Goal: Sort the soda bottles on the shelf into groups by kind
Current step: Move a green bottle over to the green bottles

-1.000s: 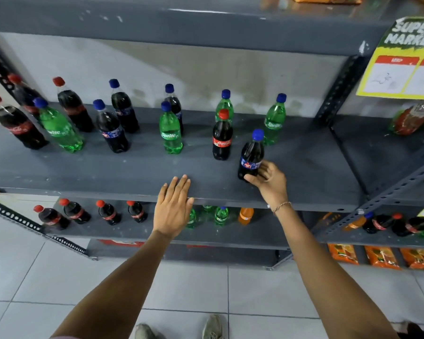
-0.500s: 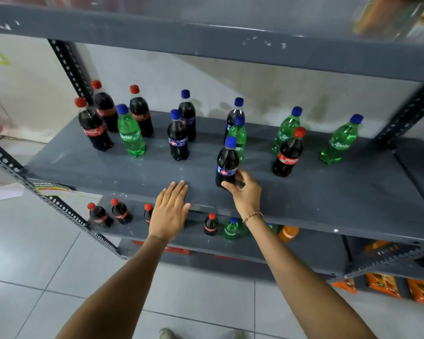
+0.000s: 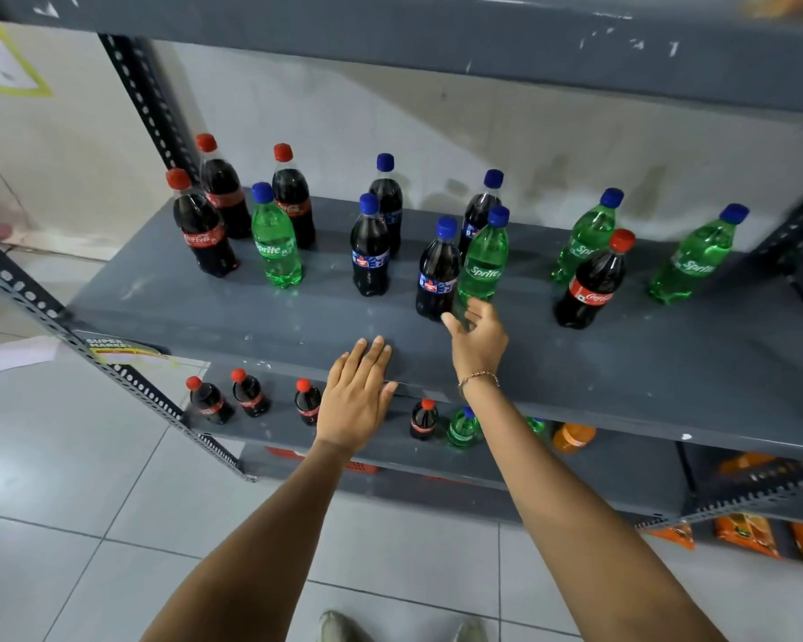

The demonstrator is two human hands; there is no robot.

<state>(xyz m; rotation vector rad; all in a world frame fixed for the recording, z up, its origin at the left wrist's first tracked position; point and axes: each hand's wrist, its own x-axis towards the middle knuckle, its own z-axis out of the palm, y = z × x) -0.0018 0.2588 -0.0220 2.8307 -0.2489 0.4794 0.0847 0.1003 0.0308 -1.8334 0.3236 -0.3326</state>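
The grey shelf (image 3: 622,363) holds mixed soda bottles. Three red-capped colas (image 3: 202,224) stand at the left with a green Sprite (image 3: 277,245) beside them. Blue-capped colas (image 3: 370,250) stand in the middle. One blue-capped cola (image 3: 436,271) stands upright just left of a Sprite (image 3: 483,257). My right hand (image 3: 478,338) is right in front of its base, fingers apart, thumb tip at the bottle's foot. Further right are a red-capped cola (image 3: 592,280) and two Sprites (image 3: 587,234) (image 3: 696,259). My left hand (image 3: 358,391) lies flat on the shelf's front edge.
A lower shelf (image 3: 270,433) carries small cola bottles (image 3: 209,400), a small Sprite (image 3: 462,426) and an orange bottle (image 3: 573,437). Orange snack packets (image 3: 747,532) hang at the lower right. A perforated upright (image 3: 149,99) stands at the back left, with another shelf board overhead.
My right hand carried the blue-capped cola leftward along the shelf, set it beside the middle Sprite and loosened its grip. My left hand stayed on the shelf edge.
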